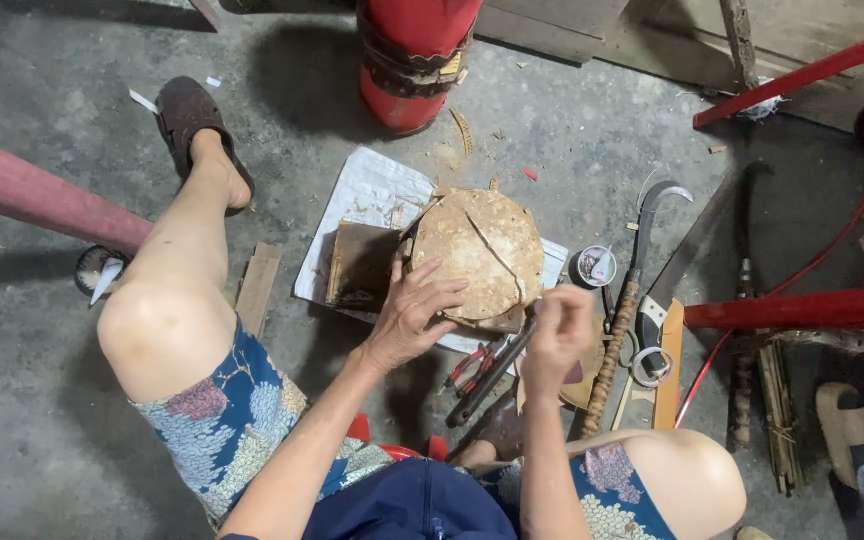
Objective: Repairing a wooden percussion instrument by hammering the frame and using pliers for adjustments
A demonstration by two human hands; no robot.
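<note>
steadying a cracked round wooden block [479, 252] on the floor, the left hand [407, 315] spreads open fingers on its near edge; the right hand [557, 335] beside it pinches something unclear. pressure there could widen the crack, and the curved knife [642, 240] right of the block lies close.

grey concrete floor [42, 420], stained; red poles [37, 200]; wooden boards [812, 30] behind.

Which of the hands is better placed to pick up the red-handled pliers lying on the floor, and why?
Probably the right hand. It hovers near the red-handled pliers and does not seem to press on anything, though its closed fingers may pinch something small. The left hand lies spread on the round woven disc, holding it.
</note>
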